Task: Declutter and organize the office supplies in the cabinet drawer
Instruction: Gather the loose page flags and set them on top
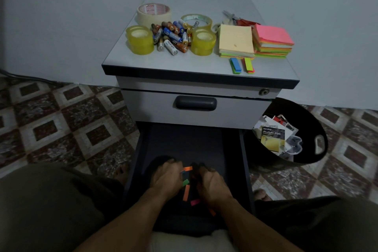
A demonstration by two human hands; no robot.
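Bottom drawer (184, 141) of the grey cabinet (143, 106) stands pulled open, its dark floor strewn with loose paper flags: orange (186, 192), green (185, 182), pink (195, 202). On the cabinet's top, batteries (172, 36) lie heaped between yellow tape rolls (140, 40) at left; sticky-note pads (235, 40) sit stacked at right, flag bundles (235, 65) near the front edge.

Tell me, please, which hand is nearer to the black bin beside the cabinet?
Right. The right hand is in the open drawer on the side toward the black bin; the left hand is beside it, farther from the bin.
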